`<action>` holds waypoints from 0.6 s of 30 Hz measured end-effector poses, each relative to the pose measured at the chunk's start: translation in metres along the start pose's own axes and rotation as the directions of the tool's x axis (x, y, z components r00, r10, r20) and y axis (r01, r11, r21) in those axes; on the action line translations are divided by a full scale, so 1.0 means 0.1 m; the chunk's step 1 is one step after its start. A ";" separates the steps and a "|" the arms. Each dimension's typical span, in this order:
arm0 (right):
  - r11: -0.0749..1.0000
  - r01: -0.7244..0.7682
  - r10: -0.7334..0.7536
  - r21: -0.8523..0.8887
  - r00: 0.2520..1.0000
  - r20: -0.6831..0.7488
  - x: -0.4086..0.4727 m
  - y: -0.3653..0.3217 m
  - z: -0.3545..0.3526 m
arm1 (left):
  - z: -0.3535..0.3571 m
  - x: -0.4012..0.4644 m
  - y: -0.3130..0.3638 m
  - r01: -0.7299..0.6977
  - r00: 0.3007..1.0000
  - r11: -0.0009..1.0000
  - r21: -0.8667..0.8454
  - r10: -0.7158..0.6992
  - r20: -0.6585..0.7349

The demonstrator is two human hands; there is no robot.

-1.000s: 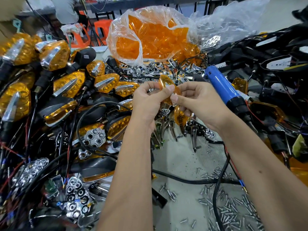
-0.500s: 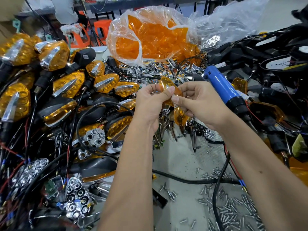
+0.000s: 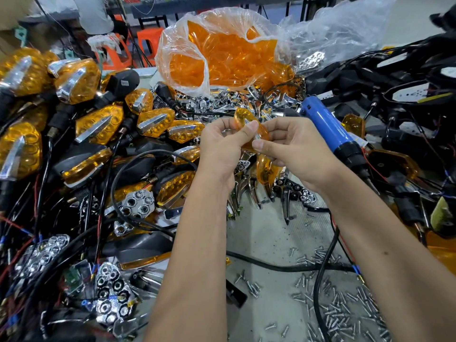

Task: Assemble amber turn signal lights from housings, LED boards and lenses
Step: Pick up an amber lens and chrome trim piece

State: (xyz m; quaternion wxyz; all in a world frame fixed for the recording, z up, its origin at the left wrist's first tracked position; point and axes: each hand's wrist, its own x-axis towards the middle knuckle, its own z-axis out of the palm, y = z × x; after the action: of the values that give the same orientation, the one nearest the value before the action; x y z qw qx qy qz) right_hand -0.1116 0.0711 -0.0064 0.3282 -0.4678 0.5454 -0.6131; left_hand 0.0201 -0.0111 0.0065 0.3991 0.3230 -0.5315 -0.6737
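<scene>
At the far left, a heap of finished turn signals (image 3: 96,129) with amber faces and chrome fins is piled on black stems, tangled with black and red wires (image 3: 44,218). Below them, near the bottom left, lie chrome honeycomb reflectors (image 3: 111,294) and a small green board (image 3: 74,276).

Moving toward the middle, the left hand (image 3: 222,144) is raised above the table (image 3: 271,243), its thumb and curled fingers pinching one side of an amber lens (image 3: 243,119). The right hand (image 3: 293,149) meets it from the other side and pinches the same lens, the two thumbs almost touching. The hands cover most of the lens, so whether anything is fitted to it cannot be told. Another amber lens (image 3: 265,169) shows just beneath the right hand, among chrome trim pieces (image 3: 246,193) standing on the table.

Behind the hands sits a clear plastic bag (image 3: 222,53) full of loose amber lenses, with more chrome parts spilling from under it.

To the right, a blue electric screwdriver (image 3: 328,127) lies tilted just beside the right wrist, its black cord (image 3: 323,280) looping across the table. Loose screws (image 3: 345,312) are scattered at the lower right, and black housings (image 3: 399,90) with wires fill the far right.
</scene>
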 end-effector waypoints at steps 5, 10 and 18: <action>1.000 0.014 -0.014 -0.027 1.000 0.019 0.00 0.00 -0.11 | 0.02 -0.01 0.01 0.016 0.999 1.000 0.004 -0.016 0.040; 0.992 -0.076 0.064 0.099 0.991 0.121 0.02 0.01 -0.19 | -0.02 -0.03 0.03 -0.008 0.995 1.000 0.010 0.007 0.100; 0.998 -0.001 0.003 -0.057 0.999 0.034 0.01 0.01 -0.09 | 0.02 -0.02 -0.01 -0.037 0.998 0.997 0.073 0.033 0.050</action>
State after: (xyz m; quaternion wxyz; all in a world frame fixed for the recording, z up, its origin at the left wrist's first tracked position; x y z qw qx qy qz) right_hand -0.1204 0.0728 -0.0067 0.3245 -0.4871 0.5575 -0.5889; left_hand 0.0190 -0.0078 0.0062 0.3857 0.3115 -0.5712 -0.6542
